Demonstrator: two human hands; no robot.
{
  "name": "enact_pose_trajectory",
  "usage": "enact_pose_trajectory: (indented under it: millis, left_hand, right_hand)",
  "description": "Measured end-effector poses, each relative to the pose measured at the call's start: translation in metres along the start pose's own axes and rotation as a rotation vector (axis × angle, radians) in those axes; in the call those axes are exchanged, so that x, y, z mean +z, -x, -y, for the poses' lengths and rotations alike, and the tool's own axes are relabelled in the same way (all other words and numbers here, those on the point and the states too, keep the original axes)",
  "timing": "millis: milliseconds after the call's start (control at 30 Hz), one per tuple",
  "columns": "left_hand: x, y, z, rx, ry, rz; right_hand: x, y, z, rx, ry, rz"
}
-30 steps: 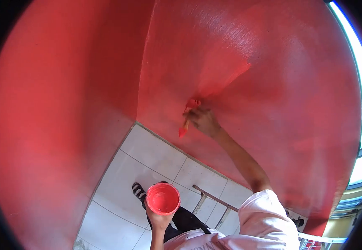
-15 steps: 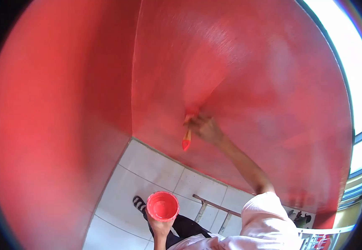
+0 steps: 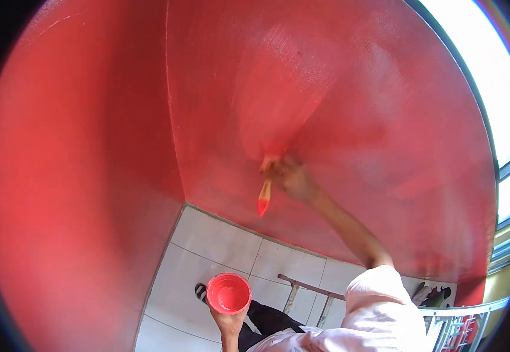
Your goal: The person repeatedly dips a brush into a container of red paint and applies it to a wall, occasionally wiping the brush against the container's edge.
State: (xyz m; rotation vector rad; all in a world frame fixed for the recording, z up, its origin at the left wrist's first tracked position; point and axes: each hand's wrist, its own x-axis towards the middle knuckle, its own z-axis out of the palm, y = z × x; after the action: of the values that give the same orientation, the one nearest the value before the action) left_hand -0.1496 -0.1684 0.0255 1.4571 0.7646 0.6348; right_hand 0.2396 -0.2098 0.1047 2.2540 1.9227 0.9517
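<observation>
My right hand (image 3: 293, 176) grips a paintbrush (image 3: 265, 190) by its wooden handle, whose lower end is smeared red. The bristle end points up against the red wall (image 3: 372, 170), and the fingers and motion blur partly hide it. Above the hand, a lighter, glossy patch of red shows on the wall. Low in the view my left hand (image 3: 228, 320) is wrapped round a paint container (image 3: 229, 293), held upright. Red paint shows inside, and its rim is coated red.
A second red wall (image 3: 67, 176) meets the painted one at a corner on the left. Below lie white floor tiles (image 3: 208, 234). A metal frame (image 3: 310, 286) stands by my legs, a white rack (image 3: 460, 320) at the lower right. A bright window (image 3: 478, 64) fills the right edge.
The view has shifted slightly, with the wall corner now lower and curving left above. My right hand stays at the wall with the paintbrush; the left still holds the paint container.
</observation>
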Motion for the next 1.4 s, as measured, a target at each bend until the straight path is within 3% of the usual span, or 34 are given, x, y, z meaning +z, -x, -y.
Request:
enact_pose_trajectory:
  millis: [133,200,267,333,367,400,467,500,567,667,733,767,833,900,967,1067,1133,1200,1267,1333,1400]
  left_hand:
    - [0.001,0.001,-0.009,-0.023,0.009,0.007]
    - [0.001,0.001,-0.010,-0.032,0.031,0.024]
    - [0.001,-0.001,-0.008,-0.020,0.054,0.037]
    - [0.002,-0.002,-0.004,-0.026,0.044,0.057]
    - [0.004,-0.002,-0.002,-0.029,0.042,0.064]
    - [0.006,-0.003,-0.001,-0.026,0.044,0.063]
    - [-0.004,0.001,0.003,-0.019,0.057,0.064]
    - [-0.004,0.001,-0.001,-0.004,0.042,0.058]
    - [-0.002,0.000,-0.008,0.020,0.006,0.046]
    - [0.000,0.002,-0.011,0.020,-0.039,0.028]
    - [0.005,-0.003,-0.023,0.009,0.029,0.029]
    - [0.007,-0.003,-0.026,0.008,0.061,0.029]
    - [0.005,-0.002,-0.024,0.010,0.048,0.035]
    - [0.002,-0.002,-0.022,0.015,0.014,0.053]
    - [-0.001,-0.002,-0.020,0.022,-0.046,0.087]
    - [-0.002,0.001,-0.013,0.010,0.012,0.077]
    - [-0.001,0.002,-0.015,0.000,0.017,0.053]
    - [0.003,0.001,-0.018,0.010,0.012,0.048]
    - [0.003,0.000,-0.021,0.042,-0.014,0.067]
    - [0.003,0.001,-0.020,0.039,0.025,0.085]
    - [0.002,0.004,-0.016,0.008,0.067,0.093]
  right_hand:
    - [-0.028,-0.002,-0.037,0.106,-0.382,-0.131]
    - [-0.100,-0.041,-0.087,0.227,-0.336,-0.414]
    - [-0.166,-0.078,-0.086,0.275,-0.138,-0.849]
    - [-0.170,-0.064,-0.089,0.173,0.186,-0.801]
    - [-0.142,-0.038,-0.091,0.092,0.023,-0.631]
    - [-0.112,-0.023,-0.067,0.119,0.054,-0.423]
    - [-0.031,0.019,-0.018,0.030,-0.069,-0.222]
    - [-0.024,0.022,0.004,0.023,-0.143,-0.075]
    - [-0.021,0.028,-0.014,0.087,-0.313,-0.173]
    - [-0.110,-0.011,-0.075,0.256,-0.421,-0.428]
    - [-0.168,-0.049,-0.084,0.405,-0.239,-0.810]
    - [-0.180,-0.056,-0.084,0.458,0.006,-0.965]
    - [-0.159,-0.021,-0.085,0.319,-0.016,-0.622]
    - [-0.081,0.028,-0.072,0.121,0.049,-0.309]
    - [-0.020,0.063,-0.015,0.108,-0.037,0.068]
    - [-0.036,0.053,-0.023,0.282,-0.453,0.023]
    - [-0.095,0.013,-0.068,0.336,-0.531,-0.382]
    - [-0.156,-0.027,-0.086,0.421,-0.058,-0.723]
    - [-0.174,-0.033,-0.086,0.321,0.120,-0.864]
    - [-0.139,0.003,-0.082,0.206,0.099,-0.541]
    - [-0.048,0.072,-0.062,0.082,0.014,-0.235]
